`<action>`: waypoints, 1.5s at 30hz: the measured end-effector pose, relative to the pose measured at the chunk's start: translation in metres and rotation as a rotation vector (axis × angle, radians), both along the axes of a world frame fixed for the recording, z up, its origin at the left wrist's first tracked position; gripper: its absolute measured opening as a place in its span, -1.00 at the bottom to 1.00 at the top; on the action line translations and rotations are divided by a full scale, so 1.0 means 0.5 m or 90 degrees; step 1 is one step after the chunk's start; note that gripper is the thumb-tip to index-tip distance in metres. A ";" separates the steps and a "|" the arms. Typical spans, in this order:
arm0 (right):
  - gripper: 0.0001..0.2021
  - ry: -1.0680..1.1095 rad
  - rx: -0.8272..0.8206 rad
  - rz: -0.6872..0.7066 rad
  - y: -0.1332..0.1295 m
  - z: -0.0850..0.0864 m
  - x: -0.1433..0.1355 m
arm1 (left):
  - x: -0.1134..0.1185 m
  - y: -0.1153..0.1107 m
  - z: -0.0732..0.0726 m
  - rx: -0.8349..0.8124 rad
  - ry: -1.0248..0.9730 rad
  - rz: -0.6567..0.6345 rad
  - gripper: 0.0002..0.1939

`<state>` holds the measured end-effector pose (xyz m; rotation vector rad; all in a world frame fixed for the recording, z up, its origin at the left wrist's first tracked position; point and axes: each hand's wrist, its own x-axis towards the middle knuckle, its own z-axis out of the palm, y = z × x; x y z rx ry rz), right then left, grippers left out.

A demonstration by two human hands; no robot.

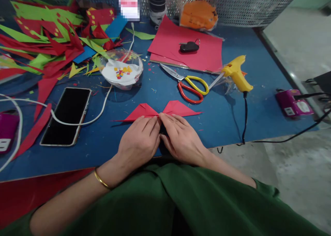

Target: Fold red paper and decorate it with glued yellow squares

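A piece of folded red paper (178, 108) lies on the blue table at the near edge, with two wing-like peaks and a thin point at each end. My left hand (141, 137) presses its near side, fingers together and closed on the fold. From the other side my right hand (182, 137) meets it, the fingertips of both hands touching at the paper's middle. The paper's near edge is hidden under my fingers. Beyond the paper lie scissors (192, 92) with one red and one yellow handle, blades apart.
A yellow glue gun (238, 75) stands on the right, its black cord running off the edge. Red sheets (165, 42) bear a car key (189, 47). At left are a phone (67, 115), a white cable (99, 115), a clear bowl (138, 65) with paper bits and heaped paper scraps (51, 56).
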<state>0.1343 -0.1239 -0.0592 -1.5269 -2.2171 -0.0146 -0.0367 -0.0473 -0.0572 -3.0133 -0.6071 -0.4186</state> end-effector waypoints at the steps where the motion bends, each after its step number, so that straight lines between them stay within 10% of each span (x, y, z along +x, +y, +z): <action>1: -0.51 -0.011 0.005 -0.005 0.008 -0.005 -0.007 | -0.005 0.002 0.000 -0.004 -0.005 -0.001 -0.61; 13: -0.52 -0.148 0.042 0.008 0.005 -0.015 -0.010 | -0.048 0.063 0.022 -0.245 -0.138 0.288 -0.88; 45: -0.47 -0.160 -0.104 -0.015 0.021 0.005 -0.033 | -0.146 0.104 0.042 -0.200 -0.040 0.385 -0.76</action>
